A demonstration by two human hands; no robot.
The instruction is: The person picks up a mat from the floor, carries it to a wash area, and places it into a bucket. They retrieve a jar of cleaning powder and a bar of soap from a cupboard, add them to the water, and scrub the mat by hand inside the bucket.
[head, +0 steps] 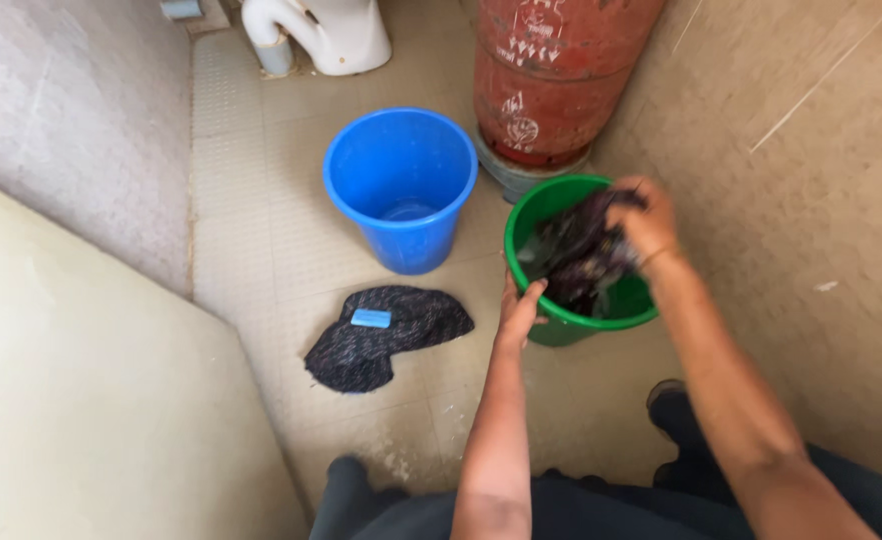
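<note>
- So, right hand [646,222] is closed in a fist-like grip on a bunch of dark wet-looking cloth [581,255], holding it up over the green bucket [561,325]; grip from the top lets the rest of the cloth hang down inside the rim, so any drips would land in the bucket.
- Left hand [519,312] sits on the near rim of that bucket, fingers spread and curled over the edge, thumb outside. Looks like a brace so the bucket doesn't tip or slide under the pull.
- Cloth itself: partly in the bucket, upper part bunched in the right hand, above rim level. Can't tell whether there is water in this bucket.
- Blue bucket [401,190] stands just beside, to the left, upright, a little water visible at the bottom.
- Second dark cloth [386,335] lies flat on the tiled floor [261,220] in front of the blue bucket, with a small blue soap bar [371,318] resting on top, parked within arm's reach.
- Red gas cylinder [551,80] stands behind both buckets against the wall; white ceramic fixture [321,35] further back.
- Person is crouched, dark shoe [676,410] near the green bucket.
</note>
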